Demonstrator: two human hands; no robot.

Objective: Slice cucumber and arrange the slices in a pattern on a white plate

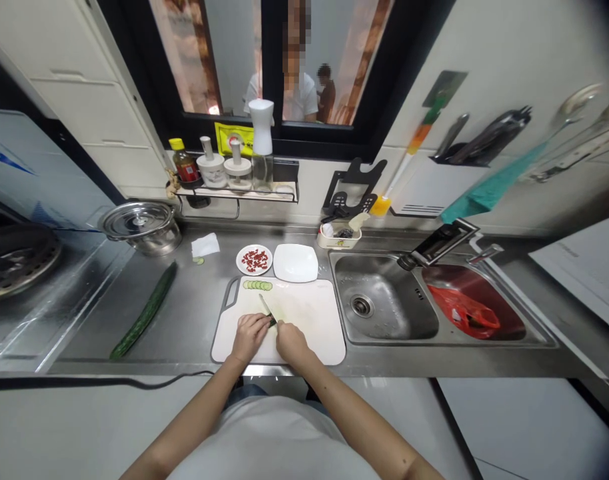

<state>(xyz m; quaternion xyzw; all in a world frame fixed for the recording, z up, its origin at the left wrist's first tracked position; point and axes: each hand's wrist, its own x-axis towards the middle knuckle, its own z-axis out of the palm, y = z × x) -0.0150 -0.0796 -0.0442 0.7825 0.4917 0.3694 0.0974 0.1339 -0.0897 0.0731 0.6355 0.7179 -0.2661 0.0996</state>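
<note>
My right hand [291, 342] is closed round the handle of a knife [265, 305], its blade slanting up and left over a white cutting board [309, 313]. Beside the blade, my left hand [250, 333] presses its fingers on a short piece of cucumber [272, 321], mostly hidden by the fingers and knife. A row of several cucumber slices [257, 285] lies along the board's upper left edge. Behind the board are a round plate of chopped red pieces [255, 260] and a white square plate [295, 263]. Off to the left, a long whole cucumber [145, 313] rests on the steel counter.
At the right is a double sink [384, 293] with a red plastic bag [464, 312] in its far basin. A lidded steel pot [142, 227] stands back left, near a white paper [205, 245]. Seasoning jars [212, 171] fill a wall shelf; a knife holder [442, 180] hangs right.
</note>
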